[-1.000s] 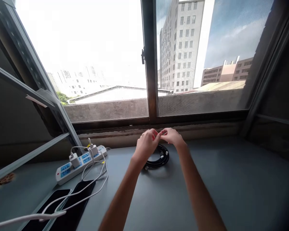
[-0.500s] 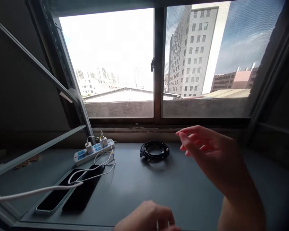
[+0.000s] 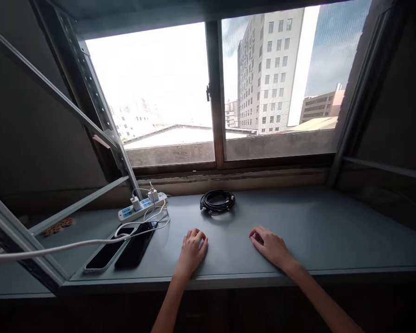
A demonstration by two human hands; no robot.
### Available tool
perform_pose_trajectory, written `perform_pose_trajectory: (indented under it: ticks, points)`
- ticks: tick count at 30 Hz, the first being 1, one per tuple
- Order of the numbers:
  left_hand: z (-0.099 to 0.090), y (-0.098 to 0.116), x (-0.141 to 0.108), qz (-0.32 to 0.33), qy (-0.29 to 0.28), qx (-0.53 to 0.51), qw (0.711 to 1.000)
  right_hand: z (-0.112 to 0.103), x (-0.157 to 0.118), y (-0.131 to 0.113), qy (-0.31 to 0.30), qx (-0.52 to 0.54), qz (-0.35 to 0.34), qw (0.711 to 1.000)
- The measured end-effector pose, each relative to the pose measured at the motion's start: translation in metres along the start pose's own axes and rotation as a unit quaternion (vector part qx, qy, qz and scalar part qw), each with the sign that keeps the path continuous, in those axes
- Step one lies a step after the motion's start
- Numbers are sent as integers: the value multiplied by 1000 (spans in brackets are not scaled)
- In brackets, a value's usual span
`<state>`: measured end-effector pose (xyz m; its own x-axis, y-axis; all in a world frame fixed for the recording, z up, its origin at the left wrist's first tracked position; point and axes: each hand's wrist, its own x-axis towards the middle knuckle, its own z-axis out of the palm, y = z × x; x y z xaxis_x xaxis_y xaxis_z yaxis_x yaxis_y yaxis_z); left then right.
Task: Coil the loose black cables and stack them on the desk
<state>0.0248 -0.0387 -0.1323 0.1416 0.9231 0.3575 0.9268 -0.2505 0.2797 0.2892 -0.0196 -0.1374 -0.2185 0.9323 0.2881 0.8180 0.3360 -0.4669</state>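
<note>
My left hand (image 3: 191,252) rests on the grey shelf surface (image 3: 225,259) near its front edge, fingers curled loosely with a gap between thumb and fingers, holding nothing. To the right, my right hand (image 3: 271,246) also lies on the surface, its fingers bent and apart from the thumb, with nothing visible in it. A coiled black cable (image 3: 217,202) sits behind and between my hands, touched by neither. Left of my left hand lie two dark phones, a black one (image 3: 135,247) and one with a pale edge (image 3: 107,253).
A white power strip (image 3: 143,208) with two plugged-in chargers stands at the back left. White cables (image 3: 72,245) run from it and across the phones. Metal shelf posts (image 3: 107,115) rise at the left, and a window (image 3: 166,92) is behind.
Both hands have come down onto the surface, the right one lowered from the air and the left one now fully in view. The camera view has shifted, showing the front edge.
</note>
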Motion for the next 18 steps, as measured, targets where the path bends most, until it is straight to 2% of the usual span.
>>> perform_pose_trajectory:
  ticks: [7, 18]
  points:
    - [5, 5, -3, -14, 17, 26, 999, 8, -6, 11, 6, 34, -11, 999]
    - [12, 0, -1, -35, 22, -3, 999, 13, -6, 16, 16, 31, -25, 999]
